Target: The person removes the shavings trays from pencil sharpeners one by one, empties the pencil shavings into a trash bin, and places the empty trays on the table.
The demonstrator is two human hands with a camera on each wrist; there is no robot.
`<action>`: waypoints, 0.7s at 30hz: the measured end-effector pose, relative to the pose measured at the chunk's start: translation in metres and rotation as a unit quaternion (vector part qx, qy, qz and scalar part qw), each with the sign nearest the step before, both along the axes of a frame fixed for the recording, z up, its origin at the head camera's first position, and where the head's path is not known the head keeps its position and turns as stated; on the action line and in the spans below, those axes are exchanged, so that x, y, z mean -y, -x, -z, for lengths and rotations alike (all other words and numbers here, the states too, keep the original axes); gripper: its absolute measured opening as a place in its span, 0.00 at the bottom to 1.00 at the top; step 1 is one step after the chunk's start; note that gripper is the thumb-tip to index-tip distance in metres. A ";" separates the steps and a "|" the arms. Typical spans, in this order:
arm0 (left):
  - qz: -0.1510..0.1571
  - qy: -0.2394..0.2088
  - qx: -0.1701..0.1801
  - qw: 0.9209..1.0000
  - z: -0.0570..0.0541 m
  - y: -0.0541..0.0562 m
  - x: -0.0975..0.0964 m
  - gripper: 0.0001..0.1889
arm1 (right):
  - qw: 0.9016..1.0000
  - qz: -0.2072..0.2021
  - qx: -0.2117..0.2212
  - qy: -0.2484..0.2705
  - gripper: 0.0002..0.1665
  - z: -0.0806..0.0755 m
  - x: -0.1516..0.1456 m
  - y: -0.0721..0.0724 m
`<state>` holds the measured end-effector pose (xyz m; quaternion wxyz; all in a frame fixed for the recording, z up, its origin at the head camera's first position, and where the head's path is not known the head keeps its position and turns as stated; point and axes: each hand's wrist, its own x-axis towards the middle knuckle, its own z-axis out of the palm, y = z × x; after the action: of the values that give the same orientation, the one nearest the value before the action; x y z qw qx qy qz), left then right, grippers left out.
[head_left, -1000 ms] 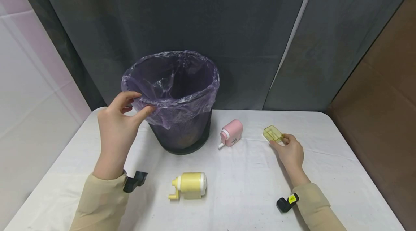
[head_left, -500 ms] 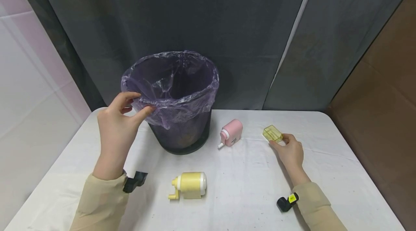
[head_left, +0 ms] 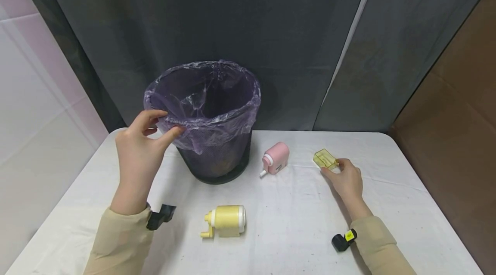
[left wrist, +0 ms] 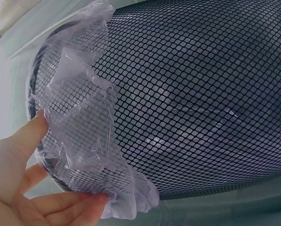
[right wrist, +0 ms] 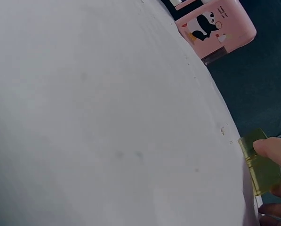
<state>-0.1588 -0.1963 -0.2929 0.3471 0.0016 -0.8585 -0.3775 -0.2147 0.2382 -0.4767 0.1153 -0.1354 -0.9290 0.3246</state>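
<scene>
Left hand (head_left: 140, 148), right hand (head_left: 346, 180): 2 pinches

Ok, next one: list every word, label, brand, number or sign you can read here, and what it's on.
None can be read with certainty.
Pink crank sharpener: small dark lettering beside the panda picture in the right wrist view; too small to read.
Yellow sticker on the black wrist camera: marks too small to read.
No lettering shows on the yellow crank sharpener, clear yellow box or purple bin liner.

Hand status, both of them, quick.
Left hand: holding the purple bin liner at the rim of the mesh bin.
Right hand: holding the translucent yellow container between thumb and fingers.
</scene>
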 end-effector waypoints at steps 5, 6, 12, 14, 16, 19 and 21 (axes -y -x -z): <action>-0.004 0.006 -0.001 1.000 0.001 0.000 0.000 0.21 | 1.000 -0.010 0.024 0.005 0.44 -0.006 -0.002 0.000; -0.004 0.006 -0.002 1.000 0.001 0.000 0.000 0.21 | 1.000 -0.013 0.027 0.005 0.45 -0.007 -0.002 0.001; 0.002 0.004 -0.004 1.000 0.001 0.000 0.001 0.21 | 0.999 -0.022 0.027 0.010 0.46 -0.015 -0.002 0.001; 0.003 0.004 -0.006 1.000 0.002 0.000 0.001 0.21 | 0.999 -0.020 0.021 0.014 0.46 -0.019 -0.002 0.002; 0.003 0.004 -0.006 1.000 0.002 0.000 0.001 0.21 | 1.000 -0.020 0.011 0.018 0.45 -0.022 -0.001 0.002; 0.002 0.004 -0.006 1.000 0.002 0.000 0.001 0.21 | 0.999 -0.026 -0.002 0.025 0.43 -0.026 0.001 0.003; 0.003 0.003 -0.007 1.000 0.002 0.000 0.001 0.21 | 0.999 -0.032 -0.011 0.031 0.42 -0.030 0.002 0.004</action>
<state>-0.1588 -0.1970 -0.2945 0.3520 -0.0048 -0.8573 -0.3757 -0.2185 0.2359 -0.4471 0.1107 -0.1058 -0.9209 0.3586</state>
